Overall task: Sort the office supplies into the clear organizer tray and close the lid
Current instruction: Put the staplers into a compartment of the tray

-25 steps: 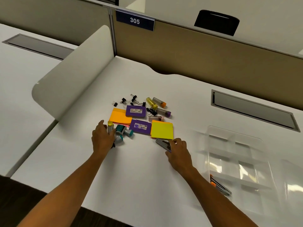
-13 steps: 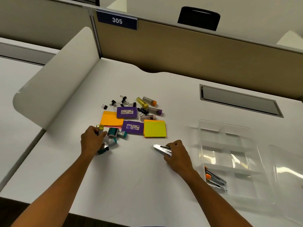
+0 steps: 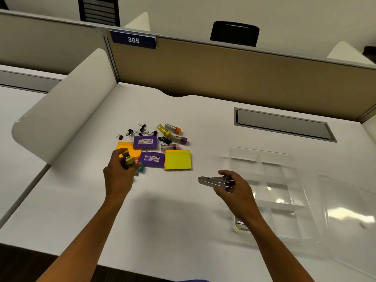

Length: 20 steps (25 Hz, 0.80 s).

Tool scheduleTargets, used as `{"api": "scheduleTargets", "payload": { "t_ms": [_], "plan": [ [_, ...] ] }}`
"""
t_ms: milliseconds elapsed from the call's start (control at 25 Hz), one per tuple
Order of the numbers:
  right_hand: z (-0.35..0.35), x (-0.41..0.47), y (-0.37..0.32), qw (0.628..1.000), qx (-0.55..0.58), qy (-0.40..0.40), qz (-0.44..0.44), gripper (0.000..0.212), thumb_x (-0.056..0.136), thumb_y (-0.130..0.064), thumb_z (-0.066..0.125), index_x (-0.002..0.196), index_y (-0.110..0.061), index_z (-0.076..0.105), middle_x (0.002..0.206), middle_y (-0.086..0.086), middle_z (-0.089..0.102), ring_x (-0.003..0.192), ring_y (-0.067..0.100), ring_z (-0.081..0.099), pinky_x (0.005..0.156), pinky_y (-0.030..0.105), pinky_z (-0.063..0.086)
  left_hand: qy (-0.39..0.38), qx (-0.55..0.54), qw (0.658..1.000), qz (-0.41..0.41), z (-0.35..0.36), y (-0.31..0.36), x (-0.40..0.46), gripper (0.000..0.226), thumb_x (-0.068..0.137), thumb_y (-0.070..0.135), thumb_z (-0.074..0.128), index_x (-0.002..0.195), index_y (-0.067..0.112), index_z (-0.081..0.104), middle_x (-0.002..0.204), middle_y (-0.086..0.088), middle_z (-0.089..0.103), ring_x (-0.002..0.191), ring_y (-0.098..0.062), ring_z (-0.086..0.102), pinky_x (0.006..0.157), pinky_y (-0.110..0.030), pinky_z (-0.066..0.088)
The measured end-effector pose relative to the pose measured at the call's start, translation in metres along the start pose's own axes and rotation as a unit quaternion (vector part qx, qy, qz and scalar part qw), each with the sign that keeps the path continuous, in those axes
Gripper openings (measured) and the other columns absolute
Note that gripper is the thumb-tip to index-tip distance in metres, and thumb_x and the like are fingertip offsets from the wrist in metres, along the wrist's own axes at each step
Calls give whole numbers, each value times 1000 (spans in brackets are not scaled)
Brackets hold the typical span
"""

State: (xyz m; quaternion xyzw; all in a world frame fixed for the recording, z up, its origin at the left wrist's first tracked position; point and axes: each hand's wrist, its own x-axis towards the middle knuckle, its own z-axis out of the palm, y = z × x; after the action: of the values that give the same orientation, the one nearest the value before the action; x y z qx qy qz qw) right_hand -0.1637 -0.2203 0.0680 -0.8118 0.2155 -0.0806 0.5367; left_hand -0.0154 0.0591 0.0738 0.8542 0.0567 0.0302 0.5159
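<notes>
Right hand (image 3: pixel 234 186) pinches the metal stapler (image 3: pixel 211 180) at its rear, above the desk just left of the clear organizer tray (image 3: pixel 293 159); rigid, slick, prob. hefty (grip mid-body). Left hand (image 3: pixel 120 176) clasps a small yellow-capped tube (image 3: pixel 128 157).

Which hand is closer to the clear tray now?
Right. The right hand, holding a metal stapler, is just beside the tray's left edge. The left hand is far to its left, by the sticky notes.

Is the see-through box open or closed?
Open. The clear organizer tray shows bare dividers, and its lid lies flat beside it on the desk.
</notes>
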Motion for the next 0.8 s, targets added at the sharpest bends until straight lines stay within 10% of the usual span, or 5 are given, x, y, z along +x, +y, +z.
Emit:
{"api": "scheduleTargets", "payload": {
  "t_ms": [400, 800],
  "plan": [
    [-98, -30, 0, 991, 113, 78, -7, 46, 82, -13, 75, 120, -28, 56, 107, -8, 64, 84, 11, 70, 70, 18, 53, -141, -79, 985, 51, 81, 53, -80, 39, 84, 18, 71, 112, 33, 48, 98, 8, 67, 86, -18, 69, 75, -36, 57],
    [-142, -43, 38, 989, 95, 117, 10, 46, 82, -17, 77, 123, -28, 59, 105, -10, 67, 88, 14, 68, 69, 19, 54, -353, 6, 932, 85, 153, 69, -154, 30, 78, 14, 75, 101, 24, 60, 99, 6, 63, 86, -12, 63, 70, -17, 53]
  ]
}}
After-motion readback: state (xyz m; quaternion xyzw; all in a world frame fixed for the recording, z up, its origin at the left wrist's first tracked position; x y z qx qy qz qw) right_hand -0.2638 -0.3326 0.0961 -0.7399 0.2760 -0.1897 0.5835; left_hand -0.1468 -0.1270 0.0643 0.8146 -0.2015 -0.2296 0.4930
